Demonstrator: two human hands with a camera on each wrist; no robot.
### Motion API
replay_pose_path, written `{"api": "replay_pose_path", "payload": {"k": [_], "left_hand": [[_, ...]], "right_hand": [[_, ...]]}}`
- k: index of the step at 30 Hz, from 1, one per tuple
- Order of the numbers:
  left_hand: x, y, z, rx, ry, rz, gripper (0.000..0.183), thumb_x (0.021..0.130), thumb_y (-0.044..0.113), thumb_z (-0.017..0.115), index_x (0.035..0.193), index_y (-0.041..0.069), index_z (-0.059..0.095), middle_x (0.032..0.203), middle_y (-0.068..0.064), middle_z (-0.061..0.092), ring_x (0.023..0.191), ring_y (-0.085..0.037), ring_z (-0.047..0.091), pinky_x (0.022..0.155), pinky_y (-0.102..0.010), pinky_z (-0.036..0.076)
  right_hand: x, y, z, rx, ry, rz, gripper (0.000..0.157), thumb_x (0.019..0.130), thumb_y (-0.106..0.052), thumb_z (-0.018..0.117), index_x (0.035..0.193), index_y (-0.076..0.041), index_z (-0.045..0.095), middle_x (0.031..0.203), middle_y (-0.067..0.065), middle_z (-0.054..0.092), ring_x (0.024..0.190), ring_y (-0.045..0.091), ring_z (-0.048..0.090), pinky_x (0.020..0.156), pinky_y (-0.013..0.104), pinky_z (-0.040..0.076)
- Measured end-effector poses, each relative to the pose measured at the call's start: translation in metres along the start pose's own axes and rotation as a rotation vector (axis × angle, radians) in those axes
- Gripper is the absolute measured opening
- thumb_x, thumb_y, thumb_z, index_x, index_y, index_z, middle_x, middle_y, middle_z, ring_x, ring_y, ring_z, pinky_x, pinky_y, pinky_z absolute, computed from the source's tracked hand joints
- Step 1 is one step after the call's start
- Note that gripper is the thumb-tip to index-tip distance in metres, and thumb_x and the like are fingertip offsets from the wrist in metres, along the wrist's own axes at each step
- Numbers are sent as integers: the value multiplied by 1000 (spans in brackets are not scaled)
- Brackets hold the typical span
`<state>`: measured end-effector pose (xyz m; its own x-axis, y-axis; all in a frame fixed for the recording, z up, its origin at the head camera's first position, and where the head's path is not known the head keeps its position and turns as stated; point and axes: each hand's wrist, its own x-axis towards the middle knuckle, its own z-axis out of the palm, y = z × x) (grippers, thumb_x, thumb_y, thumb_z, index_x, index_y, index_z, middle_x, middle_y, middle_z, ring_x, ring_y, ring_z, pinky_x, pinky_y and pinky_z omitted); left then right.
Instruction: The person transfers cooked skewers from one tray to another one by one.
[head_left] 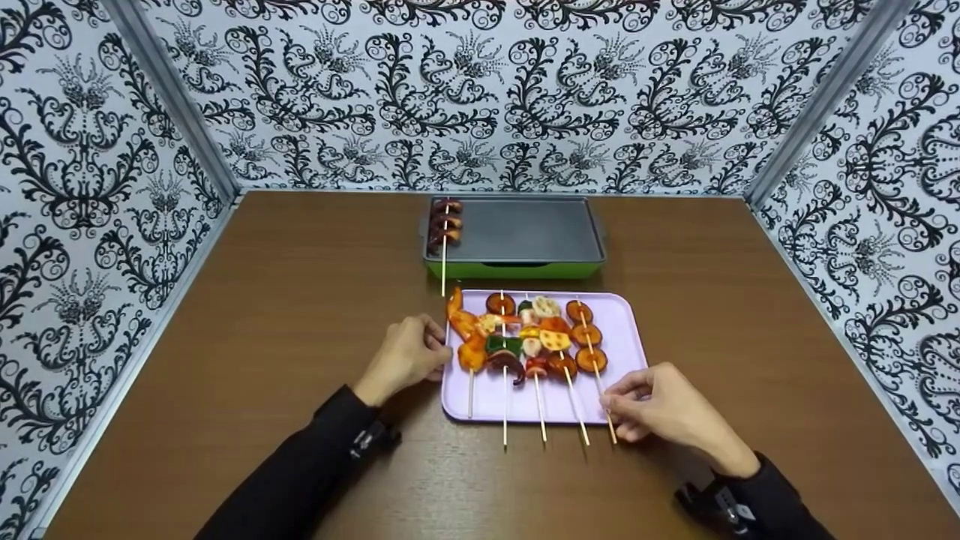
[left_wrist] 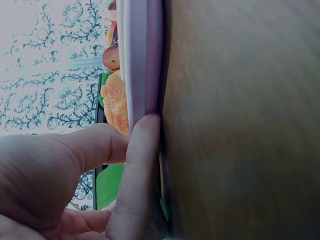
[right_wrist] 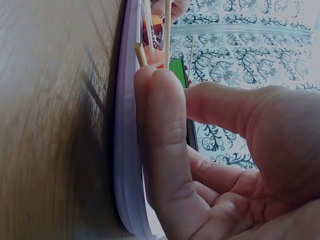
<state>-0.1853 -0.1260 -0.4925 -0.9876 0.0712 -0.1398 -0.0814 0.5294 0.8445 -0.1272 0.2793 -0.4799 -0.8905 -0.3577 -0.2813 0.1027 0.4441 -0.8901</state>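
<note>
A lilac tray (head_left: pixel 624 322) carries several food skewers, their sticks pointing toward me past its near edge. My left hand (head_left: pixel 401 356) pinches the tray's left rim between thumb and forefinger; the left wrist view shows the thumb (left_wrist: pixel 107 145) on the upper side. At the tray's near right corner, my right hand (head_left: pixel 667 405) pinches the stick of the rightmost skewer (head_left: pixel 591 360), which bears round orange-brown slices and lies over the tray. In the right wrist view the stick's end (right_wrist: pixel 141 54) sticks out past the fingertips. Beside the left hand lies an orange shrimp-like skewer (head_left: pixel 471 352).
Behind the tray stands a grill with a dark plate (head_left: pixel 532 229) and green base (head_left: pixel 517 270). One skewer of dark reddish pieces (head_left: pixel 445 225) lies along its left side, stick overhanging the front. Patterned walls (head_left: pixel 480 97) enclose the brown table (head_left: pixel 322 262).
</note>
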Motion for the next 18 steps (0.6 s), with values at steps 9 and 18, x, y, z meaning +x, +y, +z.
{"api": "replay_pose_path", "payload": {"k": [9,18], "left_hand": [[0,1,0,-2,-1,-8,15,95,-3,78,109,0,74,88,-11,75,67,-22,82,59,-33,75],[0,0,0,0,-7,4,16,94,-4,77,109,-1,74,88,-11,76,66,-20,81,58,-31,75]], "right_hand": [[-1,-2,1,-83,64,-2,23,113,-15,78,117,7,83,89,10,83,65,12,77,59,29,74],[-3,-5,0,-141,122,-38,25,111,-19,81,116,5,84,92,12,84,69,15,78,59,29,73]]}}
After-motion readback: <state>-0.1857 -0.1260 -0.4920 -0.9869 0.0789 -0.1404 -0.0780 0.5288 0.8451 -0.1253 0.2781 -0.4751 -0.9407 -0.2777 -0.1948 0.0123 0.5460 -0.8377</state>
